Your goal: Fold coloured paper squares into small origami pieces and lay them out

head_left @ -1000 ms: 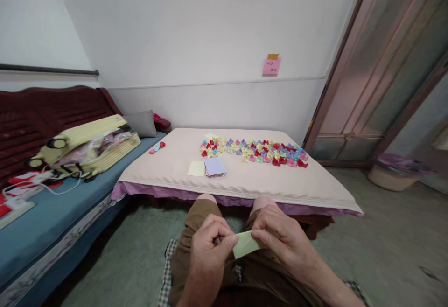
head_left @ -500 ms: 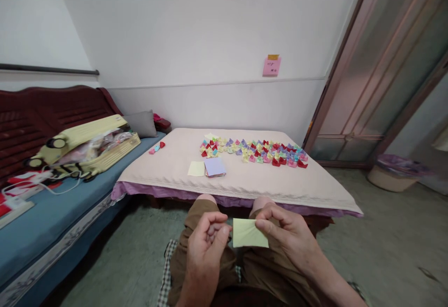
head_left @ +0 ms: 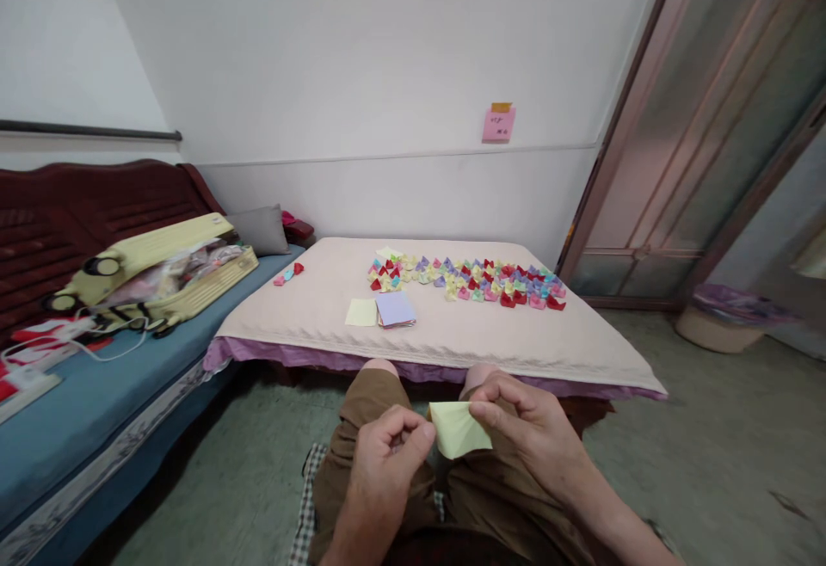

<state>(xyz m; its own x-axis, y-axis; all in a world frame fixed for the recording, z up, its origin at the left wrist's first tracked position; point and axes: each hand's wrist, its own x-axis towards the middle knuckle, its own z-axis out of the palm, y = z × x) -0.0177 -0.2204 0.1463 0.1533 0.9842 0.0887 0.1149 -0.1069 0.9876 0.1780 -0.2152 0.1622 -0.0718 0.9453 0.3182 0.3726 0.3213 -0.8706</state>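
Observation:
A pale yellow-green sheet of paper (head_left: 459, 430) is held above my lap, bent and creased near its left end. My right hand (head_left: 526, 428) pinches its upper right corner between thumb and fingers. At the left edge, the thumb and forefinger of my left hand (head_left: 391, 463) close on the paper. On the bed ahead lie a stack of purple paper (head_left: 396, 308) and, beside it, a flat yellow sheet (head_left: 361, 312). Many small folded paper pieces (head_left: 477, 278) in red, pink, yellow, purple and blue spread behind them.
A few folded pieces (head_left: 288, 274) sit apart on the left of the bed (head_left: 310, 308). Left of it, an open yellow suitcase (head_left: 174, 265) rests on a blue-covered bench (head_left: 161, 351). A lined bin (head_left: 723, 321) stands on the floor at right.
My left hand has moved right and its fingers have closed on the paper's left edge. The sheet is now bent there. My right hand keeps its pinch.

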